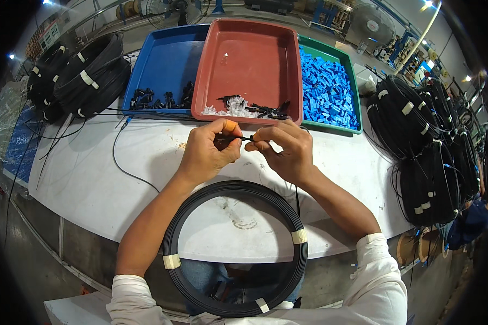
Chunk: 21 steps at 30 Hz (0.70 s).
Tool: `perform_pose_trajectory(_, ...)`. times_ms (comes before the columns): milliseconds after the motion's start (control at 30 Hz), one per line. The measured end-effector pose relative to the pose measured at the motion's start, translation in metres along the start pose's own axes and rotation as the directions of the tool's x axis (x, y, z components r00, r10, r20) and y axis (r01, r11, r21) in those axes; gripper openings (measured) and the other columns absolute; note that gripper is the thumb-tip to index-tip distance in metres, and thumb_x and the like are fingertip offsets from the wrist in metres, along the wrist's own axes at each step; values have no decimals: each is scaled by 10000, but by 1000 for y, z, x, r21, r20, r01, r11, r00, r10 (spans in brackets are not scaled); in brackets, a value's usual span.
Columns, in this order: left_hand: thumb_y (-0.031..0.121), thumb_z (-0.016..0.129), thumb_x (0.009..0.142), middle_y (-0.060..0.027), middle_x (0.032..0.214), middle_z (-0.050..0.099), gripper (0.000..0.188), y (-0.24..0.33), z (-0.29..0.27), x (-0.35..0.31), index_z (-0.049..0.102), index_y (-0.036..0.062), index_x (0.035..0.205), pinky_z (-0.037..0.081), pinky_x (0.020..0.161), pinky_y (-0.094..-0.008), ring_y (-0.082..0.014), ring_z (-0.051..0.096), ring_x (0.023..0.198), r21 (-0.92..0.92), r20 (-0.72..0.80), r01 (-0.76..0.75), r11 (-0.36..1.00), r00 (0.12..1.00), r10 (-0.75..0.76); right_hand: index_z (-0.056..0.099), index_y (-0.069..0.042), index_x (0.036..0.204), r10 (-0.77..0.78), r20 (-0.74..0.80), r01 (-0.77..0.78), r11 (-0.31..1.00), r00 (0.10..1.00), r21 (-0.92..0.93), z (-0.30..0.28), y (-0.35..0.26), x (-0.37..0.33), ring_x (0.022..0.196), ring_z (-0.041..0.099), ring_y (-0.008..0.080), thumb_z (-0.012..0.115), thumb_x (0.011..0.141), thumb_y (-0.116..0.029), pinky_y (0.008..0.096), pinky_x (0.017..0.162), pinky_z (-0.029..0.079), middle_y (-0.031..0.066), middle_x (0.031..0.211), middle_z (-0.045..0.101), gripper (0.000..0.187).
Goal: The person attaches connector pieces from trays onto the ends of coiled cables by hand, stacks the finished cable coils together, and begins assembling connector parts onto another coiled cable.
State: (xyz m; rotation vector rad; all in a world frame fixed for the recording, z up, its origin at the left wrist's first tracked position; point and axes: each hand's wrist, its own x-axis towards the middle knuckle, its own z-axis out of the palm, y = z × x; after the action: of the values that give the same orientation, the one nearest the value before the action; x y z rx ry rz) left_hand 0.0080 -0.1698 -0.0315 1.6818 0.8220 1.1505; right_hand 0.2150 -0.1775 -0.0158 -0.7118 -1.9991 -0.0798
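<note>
Above the table, my left hand (210,150) and my right hand (285,147) face each other with fingertips pinched. A thin black cable end (245,138) runs between them, with a small dark fitting at the right fingertips. The left fingers close around a black piece that they mostly cover. A coil of black cable (172,227), bound with pale tape, lies below my forearms, partly on the table edge and partly over my lap. From it a strand (297,201) rises toward my right hand. Another cable with a blue tip (126,124) curves across the table on the left.
Behind my hands, a red tray (249,49) holds clear and black small parts, overlapping a blue tray (160,51) with black parts and a green tray (357,111) full of blue clips (328,86). Cable coils stack left (92,76) and right (425,179) on the white table (341,216).
</note>
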Motion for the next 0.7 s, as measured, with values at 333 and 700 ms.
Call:
perform_pose_trajectory(333,47,670,910,-24,785,643,127,3,2,-1,634,-12,1016,453,514,-186,-62,626,631,-95,41,57,994,998,-53,687,-78,811,-13,-46,17,995,999,94,9,3,-10,599,595,174,751,640,105,313,595,455,14,733,686,259)
perform_pose_trajectory(700,59,697,914,-91,858,704,166,10,0,0,668,-53,1033,513,492,-228,-174,733,758,-178,116,162,971,983,-143,616,-35,749,-427,50,427,878,903,-216,-5,3,0,710,639,188,724,633,37,338,678,480,74,828,697,175)
